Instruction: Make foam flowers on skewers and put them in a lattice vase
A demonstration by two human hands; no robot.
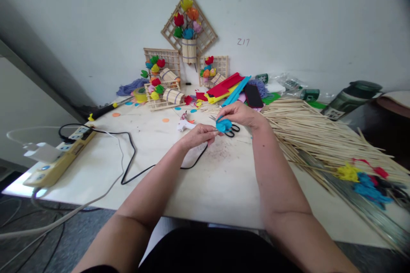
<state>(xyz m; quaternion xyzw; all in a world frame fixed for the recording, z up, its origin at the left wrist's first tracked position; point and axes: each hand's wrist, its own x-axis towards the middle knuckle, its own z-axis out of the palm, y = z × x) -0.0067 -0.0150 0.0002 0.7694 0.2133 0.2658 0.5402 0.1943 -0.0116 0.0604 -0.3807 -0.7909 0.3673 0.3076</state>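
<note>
A small blue craft flower (224,126) is held up over the middle of the table between both hands. My left hand (202,135) is closed in a pinch at its lower left side, where a thin stem seems to run into the fingers. From above, my right hand (241,114) pinches the flower's upper edge with its fingertips. Black-handled scissors (235,128) lie on the table just behind the flower, partly covered by it. A white glue gun (185,125) rests beyond my left hand, its black cord trailing left.
Lattice panels with colourful flowers (189,21) stand against the wall. Red, yellow and blue sheets (226,87) and a phone (253,96) lie behind my right hand. Many thin wooden sticks (314,128) spread right, near a dark bottle (350,99). A power strip (60,158) lies left.
</note>
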